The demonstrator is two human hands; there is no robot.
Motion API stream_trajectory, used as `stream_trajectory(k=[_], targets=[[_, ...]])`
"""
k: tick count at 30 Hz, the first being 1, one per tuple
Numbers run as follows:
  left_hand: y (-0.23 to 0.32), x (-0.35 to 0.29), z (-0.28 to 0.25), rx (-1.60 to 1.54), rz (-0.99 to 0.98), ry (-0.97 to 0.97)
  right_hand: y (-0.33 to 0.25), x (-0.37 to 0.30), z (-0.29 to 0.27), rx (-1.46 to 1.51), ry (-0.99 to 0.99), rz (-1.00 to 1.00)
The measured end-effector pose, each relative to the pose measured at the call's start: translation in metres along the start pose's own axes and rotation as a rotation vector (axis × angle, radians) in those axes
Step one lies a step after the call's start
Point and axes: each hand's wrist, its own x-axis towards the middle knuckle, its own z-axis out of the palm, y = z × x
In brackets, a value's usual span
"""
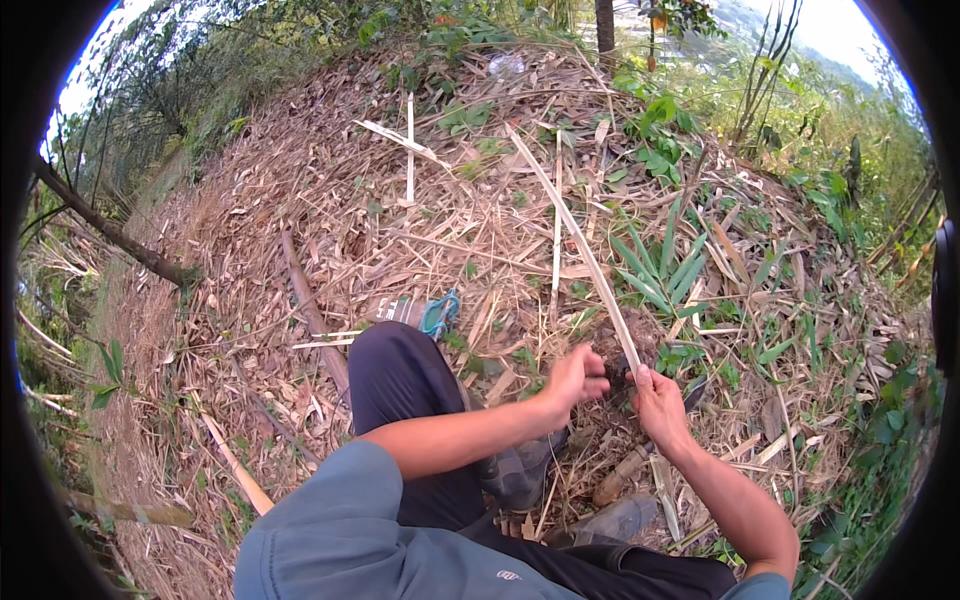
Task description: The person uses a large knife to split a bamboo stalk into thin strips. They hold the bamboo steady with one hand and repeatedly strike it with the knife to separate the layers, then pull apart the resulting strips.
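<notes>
Split-bamboo strip [577, 237], right of centre, slanting far-left; I log right hand [660, 405] pinching it, left hand [578, 382] beside, fingers half-spread; dry leaf litter [330, 215] below, green undergrowth [835, 140] far right.

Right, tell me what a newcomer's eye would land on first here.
First, the long pale strip slanting up and leftward from the right hand, with the left hand open close beside it. Next, the two crossed pale pieces on the leaf litter, left of centre near the top. Then the turquoise loops, perhaps cord, just beyond the bent knee.
</notes>
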Motion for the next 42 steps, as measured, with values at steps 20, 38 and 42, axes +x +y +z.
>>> stream_trajectory(k=[20,38,42], targets=[[0.199,0.018,-0.122,-0.764,0.754,0.116,0.003,0.009,-0.089,-0.716,0.133,-0.344],[0.186,-0.011,-0.092,-0.808,0.762,0.028,0.014,0.009,-0.093,-0.727,0.076,-0.189],[0.184,-0.017,-0.059,-0.722,0.768,-0.021,0.047,0.022,-0.125,-0.688,0.284,-0.342]])
